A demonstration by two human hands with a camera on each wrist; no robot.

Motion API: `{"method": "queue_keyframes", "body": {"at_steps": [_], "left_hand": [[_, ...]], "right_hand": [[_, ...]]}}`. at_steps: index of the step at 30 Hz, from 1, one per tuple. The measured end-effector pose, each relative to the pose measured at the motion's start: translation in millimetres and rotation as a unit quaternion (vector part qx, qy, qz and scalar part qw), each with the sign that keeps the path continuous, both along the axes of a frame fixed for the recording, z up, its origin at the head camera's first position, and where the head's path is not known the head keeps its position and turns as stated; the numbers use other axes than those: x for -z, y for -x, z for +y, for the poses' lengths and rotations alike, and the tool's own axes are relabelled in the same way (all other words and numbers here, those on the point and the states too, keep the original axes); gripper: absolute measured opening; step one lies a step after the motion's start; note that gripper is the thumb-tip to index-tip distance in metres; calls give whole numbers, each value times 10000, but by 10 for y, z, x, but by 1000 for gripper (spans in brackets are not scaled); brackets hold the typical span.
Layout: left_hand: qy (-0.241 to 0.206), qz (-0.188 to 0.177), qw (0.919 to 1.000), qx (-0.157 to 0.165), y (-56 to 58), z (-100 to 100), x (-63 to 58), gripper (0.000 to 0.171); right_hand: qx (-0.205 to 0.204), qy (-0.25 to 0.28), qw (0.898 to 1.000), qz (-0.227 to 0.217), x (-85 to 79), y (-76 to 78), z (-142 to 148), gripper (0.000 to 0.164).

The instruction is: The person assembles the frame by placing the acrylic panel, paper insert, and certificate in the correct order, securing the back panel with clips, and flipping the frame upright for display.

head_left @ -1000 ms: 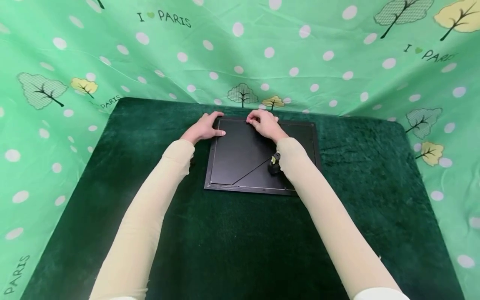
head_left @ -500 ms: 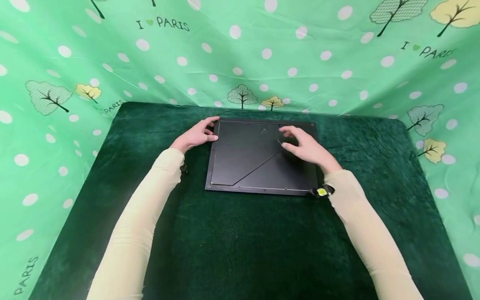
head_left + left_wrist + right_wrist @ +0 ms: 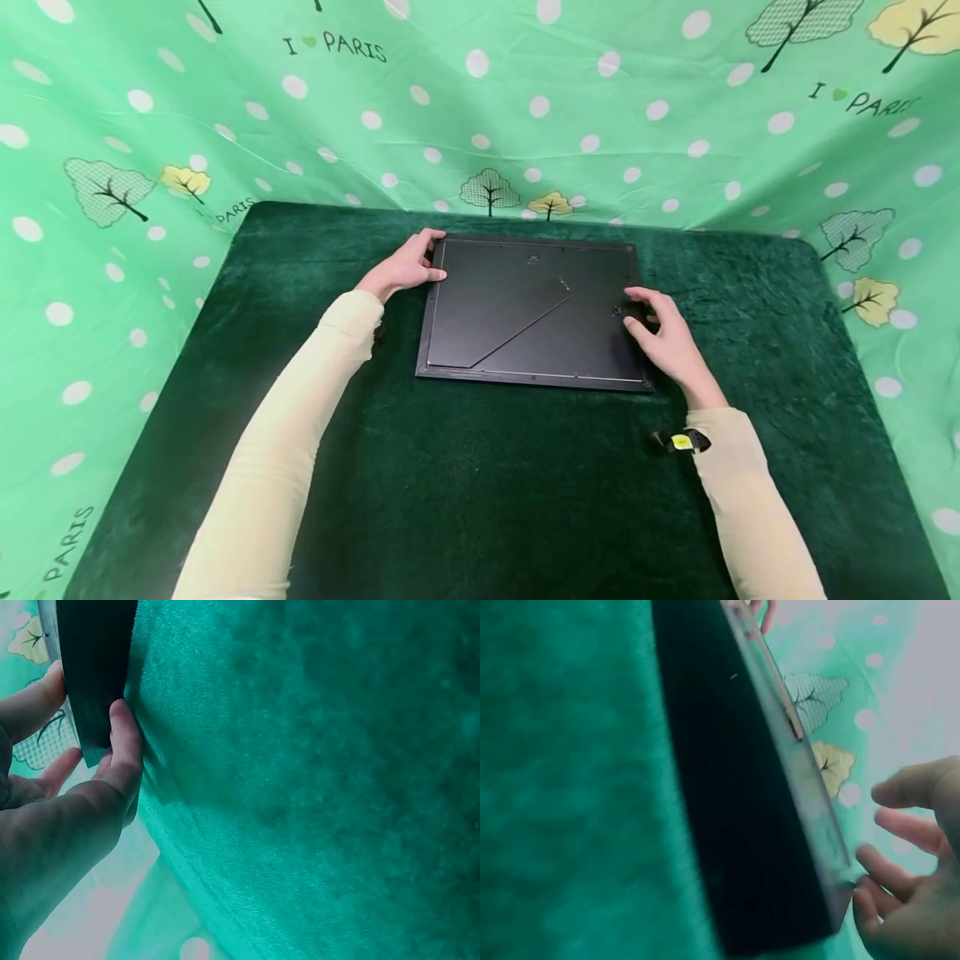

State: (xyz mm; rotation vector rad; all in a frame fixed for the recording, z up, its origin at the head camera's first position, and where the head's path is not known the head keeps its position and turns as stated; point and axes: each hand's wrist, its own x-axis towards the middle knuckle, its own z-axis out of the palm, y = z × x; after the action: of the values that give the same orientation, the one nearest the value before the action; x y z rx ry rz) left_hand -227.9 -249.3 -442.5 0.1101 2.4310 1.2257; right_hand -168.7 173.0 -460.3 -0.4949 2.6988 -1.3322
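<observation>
A black picture frame (image 3: 510,308) lies face down, its backing board and fold-out easel leg (image 3: 551,350) on top. My left hand (image 3: 405,265) grips the frame's far left corner, thumb over the back and fingers round the edge. In the left wrist view, the fingers (image 3: 126,746) lie along the frame's dark side. At the right edge, my right hand (image 3: 670,337) hovers with thumb and forefinger spread, near a small metal hanger (image 3: 618,310). The right wrist view shows its lower fingers (image 3: 885,881) right at the frame's corner, beside a small dark tab (image 3: 853,884).
A dark green velvety cloth (image 3: 480,483) covers the table. Behind and at both sides hangs a light green curtain (image 3: 495,92) with white dots and printed trees. A camera (image 3: 681,442) is strapped at the right wrist.
My right hand has moved from the frame's far edge, across the back, to its right side, and its fingers have spread. My left hand stays at the far left corner.
</observation>
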Motion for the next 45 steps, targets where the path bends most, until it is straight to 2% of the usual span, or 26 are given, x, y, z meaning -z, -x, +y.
{"method": "queue_keyframes", "body": {"at_steps": [4, 8, 13, 16, 20, 23, 26, 33, 37, 41, 45], "left_hand": [[-17, -9, 9999, -152, 19, 12, 16, 69], [59, 41, 9996, -273, 13, 12, 20, 71], [238, 233, 9989, -330, -12, 21, 37, 72], [348, 490, 9978, -289, -76, -1, 74, 72], [454, 594, 9968, -288, -244, -70, 108, 74], [400, 482, 9975, -313, -354, -112, 111, 75], [340, 409, 9984, -203, -398, -124, 97, 75], [-53, -128, 9998, 149, -402, -156, 81, 85], [-255, -306, 9987, 309, -387, -168, 79, 88], [-243, -325, 9982, 430, -383, -160, 77, 89], [-99, -182, 9984, 526, -391, -126, 45, 88]], "right_hand": [[338, 20, 9989, -336, 70, -40, 41, 61], [321, -72, 9973, -662, 105, -34, 36, 81], [302, -17, 9934, -1105, 120, -14, 55, 85], [261, 92, 9903, -1363, 128, -12, 68, 85], [156, 154, 9869, -1597, 141, -10, 72, 87], [150, 187, 9854, -1685, 135, -5, 72, 88], [188, 242, 9847, -1717, 123, 1, 79, 88], [155, 256, 9820, -1863, 108, 11, 104, 88], [106, 366, 9805, -1928, 111, 19, 124, 88], [14, 509, 9771, -2064, 99, 13, 143, 89], [-26, 503, 9775, -2050, 77, 1, 148, 89]]}}
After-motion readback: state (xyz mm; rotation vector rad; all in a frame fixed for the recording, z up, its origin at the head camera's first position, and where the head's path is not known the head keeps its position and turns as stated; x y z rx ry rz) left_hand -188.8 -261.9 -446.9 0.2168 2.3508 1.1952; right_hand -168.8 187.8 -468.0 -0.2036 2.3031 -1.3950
